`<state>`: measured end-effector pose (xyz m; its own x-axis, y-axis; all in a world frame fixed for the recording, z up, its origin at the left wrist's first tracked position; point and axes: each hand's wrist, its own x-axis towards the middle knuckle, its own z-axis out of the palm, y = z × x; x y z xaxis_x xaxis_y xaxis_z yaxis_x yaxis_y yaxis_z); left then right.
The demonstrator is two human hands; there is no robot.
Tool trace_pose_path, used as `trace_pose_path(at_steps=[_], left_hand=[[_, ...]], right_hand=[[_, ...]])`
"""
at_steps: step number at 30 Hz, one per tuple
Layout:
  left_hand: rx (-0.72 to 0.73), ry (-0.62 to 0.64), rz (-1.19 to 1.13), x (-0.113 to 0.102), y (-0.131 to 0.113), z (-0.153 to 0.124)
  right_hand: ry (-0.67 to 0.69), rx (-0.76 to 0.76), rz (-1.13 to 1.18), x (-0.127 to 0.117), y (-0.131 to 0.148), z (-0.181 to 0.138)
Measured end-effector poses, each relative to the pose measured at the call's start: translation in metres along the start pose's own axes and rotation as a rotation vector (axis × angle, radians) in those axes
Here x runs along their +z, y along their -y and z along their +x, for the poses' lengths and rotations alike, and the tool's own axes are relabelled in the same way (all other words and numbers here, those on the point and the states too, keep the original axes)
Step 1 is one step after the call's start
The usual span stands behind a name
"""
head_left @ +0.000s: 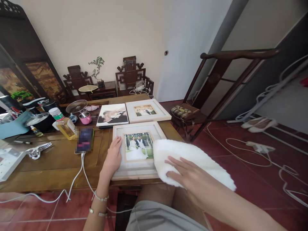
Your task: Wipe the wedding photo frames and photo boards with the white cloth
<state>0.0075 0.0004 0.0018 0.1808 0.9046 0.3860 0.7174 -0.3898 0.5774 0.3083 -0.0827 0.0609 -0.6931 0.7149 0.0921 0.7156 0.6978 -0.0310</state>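
A pale wooden photo frame [120,128] with a wedding picture lies flat near the front edge of the wooden table [55,163]. My left hand [113,157] rests flat on the frame's left border, fingers stretched out. My right hand [186,173] lies open, fingers spread, on a fluffy white cloth [192,154] that covers the frame's right side and hangs past the table's edge.
Behind lie a second framed photo [146,110] and an unframed print [113,114]. To the left sit a phone [84,140] on a white cable, an oil bottle [63,124], a pink cup [85,117], pots and a small fan. A dark chair [216,83] stands to the right; cables cross the red floor.
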Motion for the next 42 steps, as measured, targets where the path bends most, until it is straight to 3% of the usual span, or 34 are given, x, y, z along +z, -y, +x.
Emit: trace_pose_path(at_steps=[5, 14, 17, 24, 27, 32, 37, 42], left_hand=[[-0.036, 0.020, 0.009, -0.001, -0.003, 0.000], [-0.004, -0.025, -0.005, -0.003, -0.005, 0.002], [0.012, -0.013, -0.004, -0.003, -0.004, 0.002], [0.016, -0.010, -0.014, -0.002, 0.000, 0.000], [-0.004, -0.008, -0.010, -0.003, -0.003, 0.000], [0.010, -0.037, -0.003, -0.004, -0.006, 0.000], [-0.020, -0.022, 0.004, -0.005, -0.008, 0.003], [-0.016, -0.015, -0.016, -0.007, -0.009, 0.004]], right_hand=[[0.001, -0.001, 0.009, -0.002, 0.017, 0.016], [0.025, -0.184, 0.113, -0.001, 0.060, 0.068], [0.010, -0.141, 0.135, 0.004, 0.054, 0.059], [-0.098, 0.048, -0.003, 0.004, 0.010, 0.009], [-0.156, 0.049, -0.022, 0.006, 0.009, 0.007], [-0.149, -0.010, 0.001, 0.011, 0.042, 0.040], [0.046, -0.144, 0.011, 0.003, 0.084, 0.087], [0.090, -0.095, 0.030, 0.006, 0.101, 0.099]])
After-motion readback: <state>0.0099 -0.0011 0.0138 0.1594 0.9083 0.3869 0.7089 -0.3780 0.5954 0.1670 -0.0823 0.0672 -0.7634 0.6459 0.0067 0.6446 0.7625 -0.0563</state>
